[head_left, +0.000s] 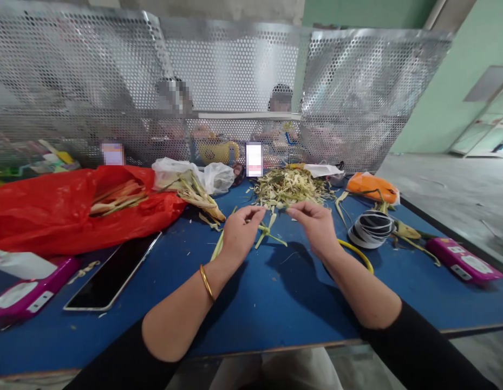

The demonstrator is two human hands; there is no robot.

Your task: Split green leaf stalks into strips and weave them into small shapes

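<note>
In front of me, between my hands, is a small crossed piece of green leaf strips [267, 231], its ends pointing several ways. My left hand [240, 232], with a gold bangle on its wrist, is closed beside this piece, thumb and index finger pinched; the lower fingers appear to hold one of its strips. Across a small gap, my right hand [316, 221] is closed in a pinch too. Whatever its fingertips hold is too small to make out. Just behind both hands lies a heap of shredded leaf scraps [292, 186].
At left are a red plastic bag [72, 206] with husks, a tablet [115, 273] and a magenta box [36, 287]. To the right sit a roll of white strip [371, 229], an orange packet [373, 187] and another magenta box [462, 260]. A perforated metal screen [239, 59] borders the back.
</note>
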